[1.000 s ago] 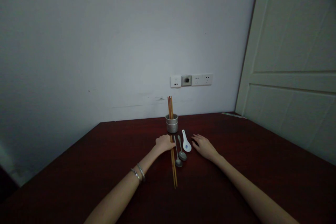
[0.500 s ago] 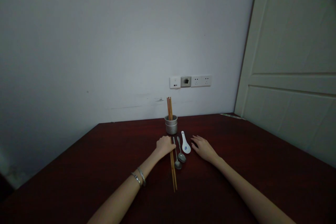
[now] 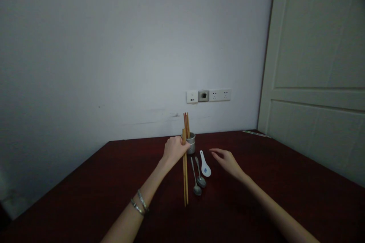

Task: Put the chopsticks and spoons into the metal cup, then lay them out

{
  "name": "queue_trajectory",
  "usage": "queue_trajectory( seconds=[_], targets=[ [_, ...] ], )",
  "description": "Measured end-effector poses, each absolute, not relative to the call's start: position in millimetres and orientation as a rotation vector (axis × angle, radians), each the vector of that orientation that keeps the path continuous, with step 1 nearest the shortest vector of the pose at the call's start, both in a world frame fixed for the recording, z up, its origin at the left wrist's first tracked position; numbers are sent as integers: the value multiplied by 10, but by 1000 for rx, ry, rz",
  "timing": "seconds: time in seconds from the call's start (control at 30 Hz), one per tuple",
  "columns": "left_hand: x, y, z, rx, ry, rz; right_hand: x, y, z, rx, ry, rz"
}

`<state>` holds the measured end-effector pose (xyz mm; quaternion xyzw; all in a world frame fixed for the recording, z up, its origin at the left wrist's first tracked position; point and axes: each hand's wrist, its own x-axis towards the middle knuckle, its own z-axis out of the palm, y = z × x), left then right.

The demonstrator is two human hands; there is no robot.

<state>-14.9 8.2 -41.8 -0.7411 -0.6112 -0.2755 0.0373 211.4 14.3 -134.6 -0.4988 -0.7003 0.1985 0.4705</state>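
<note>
My left hand (image 3: 174,147) is closed around a pair of wooden chopsticks (image 3: 185,178), their upper ends rising above my fingers. Behind it stands a grey metal cup (image 3: 192,145) holding several more chopsticks (image 3: 186,124); the hand hides the cup's left side. Two metal spoons lie side by side to the right of the held pair: one spoon (image 3: 196,190) nearer me, the other spoon (image 3: 201,181) just beyond. Beside them rests a white ceramic soup spoon (image 3: 205,169) with a blue mark. My right hand (image 3: 228,161) holds nothing, fingers apart, just right of the white spoon.
The dark red table (image 3: 256,182) reaches back to a pale wall. Wall sockets (image 3: 219,95) sit above its far edge. A light panelled door (image 3: 316,121) rises on the right. A thin flat strip (image 3: 255,133) lies at the far right corner.
My left hand has lifted the chopsticks off the table, and they now stand more upright in front of the cup. My right hand has risen slightly. The view has tilted up a little.
</note>
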Motion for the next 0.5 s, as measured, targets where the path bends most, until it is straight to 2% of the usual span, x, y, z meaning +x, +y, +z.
queue_trajectory(
  seconds=[0.13, 0.2, 0.33, 0.5],
  targets=[
    [-146, -168, -201, -2209, -1739, -985, 1747, -120, -857, -916, -1557, 1070],
    [-134, -277, -135, -2161, -1683, -1032, 1544, -256, -655, -783, -1527, 1239],
    [-131, -420, -56, -2100, -1564, -1084, 1275, -417, -403, -579, -1588, 1346],
    [-162, -445, -26, -2015, -1546, -1127, 1208, -429, -338, -539, -1669, 1338]
  ],
)
